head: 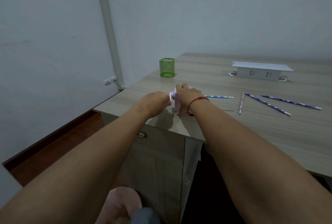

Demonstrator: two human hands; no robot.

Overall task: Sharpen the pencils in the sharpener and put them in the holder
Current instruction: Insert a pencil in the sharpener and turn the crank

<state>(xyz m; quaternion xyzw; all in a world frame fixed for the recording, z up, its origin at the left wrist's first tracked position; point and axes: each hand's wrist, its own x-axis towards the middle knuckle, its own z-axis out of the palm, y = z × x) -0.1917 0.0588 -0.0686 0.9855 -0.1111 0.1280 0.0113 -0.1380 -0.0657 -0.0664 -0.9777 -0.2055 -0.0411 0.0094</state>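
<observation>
Progress: the green mesh holder (pixel 166 67) stood at the far left of the tabletop (pixel 206 125), and no pencil rose above its rim. Judged nothing delivered yet.

The sharpener (pixel 174 98), pink and lilac, sat near the front left edge of the tabletop. The right hand (pixel 188 92) lay over its top with the fingers wrapped down around the body, holding it in place. The left hand (pixel 156 100) was at the sharpener's left face, its fingers curled in tight at the white crank (pixel 170 97). The contact itself was hidden behind the knuckles; judged a grip on the handle.

Pencil in work: the blue pencil (pixel 218 96) stuck out of the sharpener's right side, low over the tabletop. Its long axis ran left to right across the view, with the eraser end pointing right. The working end, inside the sharpener, was hidden under the right hand.

Waiting, well apart to the right:
- a pink-and-white pencil (pixel 241 103), lying roughly near to far
- two purple pencils (pixel 267 105), lying on diagonals with their ferrule ends toward the near right

Judged stage: first of four pencils being sharpened. Left to do are its transfer to the holder, then the other three.
</observation>
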